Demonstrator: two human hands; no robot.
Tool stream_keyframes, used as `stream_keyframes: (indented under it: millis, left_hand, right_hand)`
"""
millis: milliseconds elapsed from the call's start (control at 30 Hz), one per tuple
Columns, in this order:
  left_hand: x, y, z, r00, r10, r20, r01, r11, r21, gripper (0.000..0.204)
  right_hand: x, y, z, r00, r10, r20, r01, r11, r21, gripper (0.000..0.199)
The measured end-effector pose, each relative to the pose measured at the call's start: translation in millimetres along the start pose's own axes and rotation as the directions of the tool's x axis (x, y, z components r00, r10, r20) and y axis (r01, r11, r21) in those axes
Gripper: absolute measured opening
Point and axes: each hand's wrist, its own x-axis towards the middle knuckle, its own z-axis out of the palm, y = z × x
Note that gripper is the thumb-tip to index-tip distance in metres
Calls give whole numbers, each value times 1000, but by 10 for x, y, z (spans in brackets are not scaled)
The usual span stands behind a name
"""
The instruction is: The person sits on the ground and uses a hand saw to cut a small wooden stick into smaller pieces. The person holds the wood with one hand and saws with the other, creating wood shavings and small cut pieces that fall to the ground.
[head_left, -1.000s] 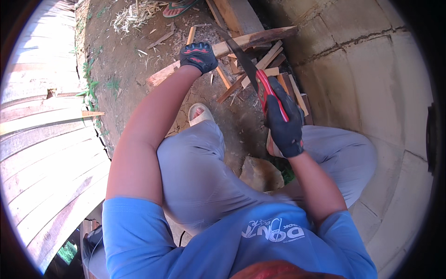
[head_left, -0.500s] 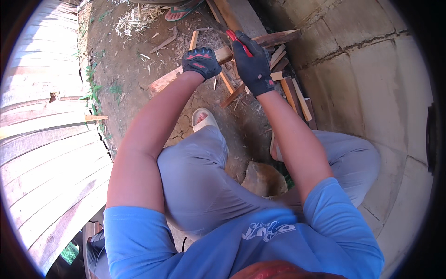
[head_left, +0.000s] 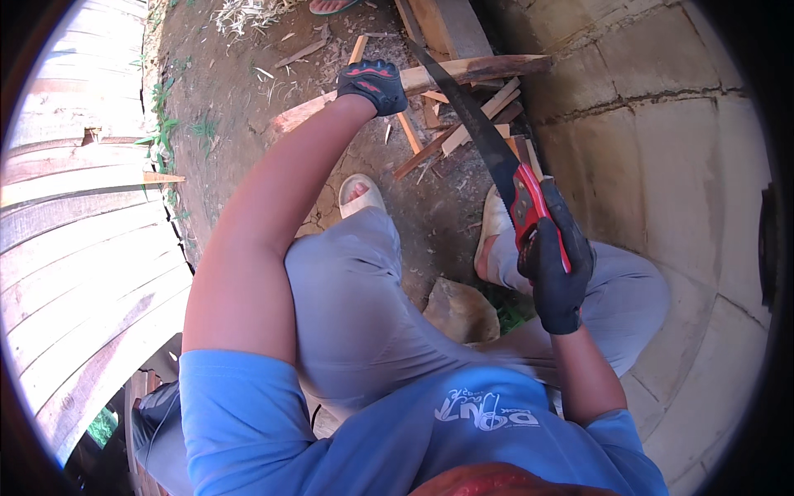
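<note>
My right hand point(head_left: 558, 260), in a dark glove, is wrapped round the red handle of a hand saw point(head_left: 484, 136). Its long dark blade slants up and to the left, crossing over a length of wood point(head_left: 475, 69). My left hand point(head_left: 372, 87), gloved in black with red marks, is closed round that same wood and presses it from above. The wood runs from the lower left to the wall side at the right. Whether the saw's teeth touch the wood, I cannot tell.
Loose offcuts and sticks point(head_left: 484, 116) lie under and beside the wood. A thick beam point(head_left: 451, 33) stands behind. Pale shavings point(head_left: 248, 16) cover the ground at the far left. A block wall point(head_left: 653, 165) rises on the right; a stone point(head_left: 461, 310) sits between my legs.
My right hand has drawn back toward my body with the saw, so its blade now shows at full length. My left hand stays on the wood.
</note>
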Motion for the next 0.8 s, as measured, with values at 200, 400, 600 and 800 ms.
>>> stream_keyframes:
  millis: [200,400,600,800]
  left_hand:
    - [-12,98,-85,1000,-7,-8,7,1000,3,44]
    - [2,66,-166,1000,0,23,0,1000,4,44]
    - [37,68,-115,997,-8,75,8,1000,5,46]
    - [108,32,-196,992,35,118,-31,999,-34,53]
  right_hand:
    - [1145,189,1018,988,-69,-135,79,995,67,36]
    - [1896,404,1532,974,-112,-199,125,991,54,38]
    - [2124,463,1582,985,-121,-125,128,991,50,40]
    - [1502,588,1434,979,14,-205,47,956,290,41]
